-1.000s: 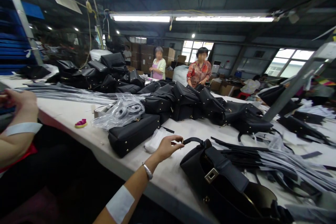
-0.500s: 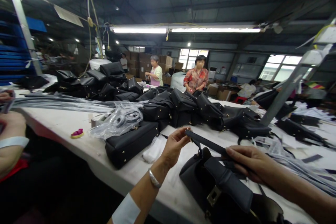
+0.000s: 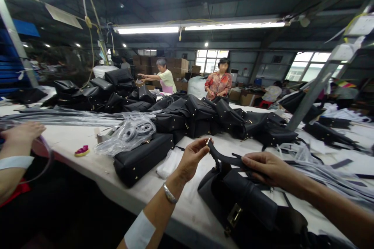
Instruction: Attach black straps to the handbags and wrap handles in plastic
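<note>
A black handbag (image 3: 251,194) with a gold-coloured clasp (image 3: 234,215) lies in front of me at the table's near edge, its flap partly raised. Above it, my left hand (image 3: 191,159) pinches the gold-tipped end of a black strap (image 3: 223,157) between thumb and fingers. My right hand (image 3: 264,167) grips the same strap further along, palm down. Between the two hands the strap sags in a curve. Part of the strap under my right hand is hidden.
Many black handbags (image 3: 172,120) are heaped across the white table (image 3: 96,167). A clear plastic bag (image 3: 125,132), a pink-and-yellow item (image 3: 82,151) and bundled grey strips (image 3: 330,183) lie around. A co-worker's hand (image 3: 25,134) is at the left; two people stand opposite. A metal post (image 3: 309,101) rises at right.
My right hand has moved closer to my left, and the strap has gone from straight to curved, its gold tip now showing. The co-worker's hand at left has moved inward over the table.
</note>
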The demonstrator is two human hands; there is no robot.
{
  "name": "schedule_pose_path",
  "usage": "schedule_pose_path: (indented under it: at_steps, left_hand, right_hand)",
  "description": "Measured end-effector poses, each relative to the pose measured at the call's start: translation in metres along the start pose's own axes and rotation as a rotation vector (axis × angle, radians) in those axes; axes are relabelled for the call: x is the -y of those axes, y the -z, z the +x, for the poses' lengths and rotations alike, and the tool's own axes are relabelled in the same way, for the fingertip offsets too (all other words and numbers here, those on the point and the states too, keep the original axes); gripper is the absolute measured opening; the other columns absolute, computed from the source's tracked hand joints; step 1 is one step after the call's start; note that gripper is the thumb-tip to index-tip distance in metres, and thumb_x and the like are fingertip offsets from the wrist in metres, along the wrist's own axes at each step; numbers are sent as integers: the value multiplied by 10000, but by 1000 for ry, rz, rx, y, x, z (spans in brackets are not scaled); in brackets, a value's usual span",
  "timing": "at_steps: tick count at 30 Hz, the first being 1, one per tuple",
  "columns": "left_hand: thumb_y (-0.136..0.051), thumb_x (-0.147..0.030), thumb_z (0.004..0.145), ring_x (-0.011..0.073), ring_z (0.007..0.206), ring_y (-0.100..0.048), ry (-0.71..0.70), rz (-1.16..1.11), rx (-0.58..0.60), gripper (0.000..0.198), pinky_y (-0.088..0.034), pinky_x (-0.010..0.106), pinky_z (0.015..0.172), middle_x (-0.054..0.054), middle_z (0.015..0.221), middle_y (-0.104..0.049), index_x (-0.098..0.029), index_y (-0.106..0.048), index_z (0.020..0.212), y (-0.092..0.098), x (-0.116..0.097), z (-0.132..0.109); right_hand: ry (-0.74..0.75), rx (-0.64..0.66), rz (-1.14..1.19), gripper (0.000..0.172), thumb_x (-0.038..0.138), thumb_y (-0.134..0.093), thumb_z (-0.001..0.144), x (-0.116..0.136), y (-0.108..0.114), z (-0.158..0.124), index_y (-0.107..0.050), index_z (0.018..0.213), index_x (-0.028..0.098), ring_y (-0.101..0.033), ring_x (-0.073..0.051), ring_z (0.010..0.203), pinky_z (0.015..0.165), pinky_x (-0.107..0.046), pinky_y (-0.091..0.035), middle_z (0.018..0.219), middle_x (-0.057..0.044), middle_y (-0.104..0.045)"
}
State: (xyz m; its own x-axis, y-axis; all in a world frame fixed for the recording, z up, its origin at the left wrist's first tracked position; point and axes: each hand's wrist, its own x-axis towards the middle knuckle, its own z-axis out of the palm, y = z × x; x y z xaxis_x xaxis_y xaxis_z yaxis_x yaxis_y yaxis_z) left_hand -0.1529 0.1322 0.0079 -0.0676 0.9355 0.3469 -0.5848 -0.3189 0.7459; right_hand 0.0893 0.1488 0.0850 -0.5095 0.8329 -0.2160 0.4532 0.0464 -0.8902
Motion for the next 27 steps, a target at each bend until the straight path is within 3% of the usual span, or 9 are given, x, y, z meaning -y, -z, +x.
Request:
schedule_pose_path:
  at_steps: [7, 10, 12, 15, 17, 19, 22, 25, 27]
  left_hand:
    - [-912, -386, 680, 175, 968, -660, 21, -91, -48, 446, -489, 309, 928, 52, 1042, -736, -214, -768, 1065, 3, 2, -1]
    - [-928, -356, 653, 182, 921, -664, 43, -60, -1, 453, -489, 315, 911, 60, 959, -743, -169, -773, 1035, -9, 9, -3]
    - [-943, -316, 624, 206, 932, -668, 62, -33, 53, 437, -488, 326, 912, 77, 955, -748, -138, -780, 989, -23, 12, -3]
    - [-914, -299, 665, 242, 980, -671, 15, 47, 124, 365, -496, 342, 905, 97, 1009, -750, -130, -775, 957, -43, 12, 1]
    - [-887, -316, 694, 236, 944, -682, -39, 108, 141, 346, -515, 340, 872, 89, 1000, -749, -134, -761, 959, -51, 11, 6]
    - [-872, -349, 700, 220, 871, -691, -70, 193, 159, 362, -537, 331, 824, 79, 965, -743, -133, -747, 961, -56, 11, 11]
    - [-839, -371, 723, 204, 810, -676, -91, 340, 192, 341, -538, 302, 768, 70, 908, -729, -119, -738, 931, -62, 15, 13]
    - [-797, -334, 757, 179, 785, -637, -124, 421, 191, 263, -501, 262, 742, 43, 825, -705, -114, -723, 881, -72, 19, 10]
    - [-760, -346, 788, 161, 760, -612, -100, 418, 220, 278, -486, 250, 723, 34, 824, -692, -115, -722, 937, -78, 21, 9]
  right_hand:
    - [28, -9, 40, 566, 732, -642, 786, -2, -2, -1, -555, 755, 173, -280, -24, 368, 364, -154, -131, 502, 63, -479]
    - [96, -28, -76, 574, 746, -554, 836, -1, -9, 5, -583, 794, 175, -303, -47, 364, 356, -172, -180, 513, 57, -480]
    - [197, -123, -183, 565, 727, -478, 887, 5, -16, 9, -629, 937, 185, -425, -93, 408, 374, -199, -291, 595, 23, -559]
    - [432, -328, -450, 573, 621, -461, 941, 18, -29, 7, -516, 1368, 243, -682, -234, 797, 650, -334, -548, 1003, -71, -693]
    - [552, -440, -684, 642, 547, -521, 928, 26, -35, 4, -396, 1499, 280, -659, -314, 1065, 881, -470, -545, 1298, -110, -607]
    - [571, -509, -824, 602, 484, -587, 902, 29, -39, 3, -466, 1458, 287, -629, -343, 1141, 952, -519, -519, 1431, -115, -506]
    - [641, -586, -856, 367, 373, -576, 927, 27, -38, 6, -636, 1263, 238, -605, -328, 1185, 985, -499, -511, 1416, -118, -529]
    - [800, -608, -747, 263, 282, -506, 970, 23, -34, 12, -689, 1146, 215, -578, -292, 1242, 1126, -522, -384, 1312, -100, -645]
    - [781, -573, -558, 262, 307, -489, 995, 25, -29, 11, -702, 1124, 225, -607, -272, 1227, 1174, -541, -315, 1234, -77, -709]
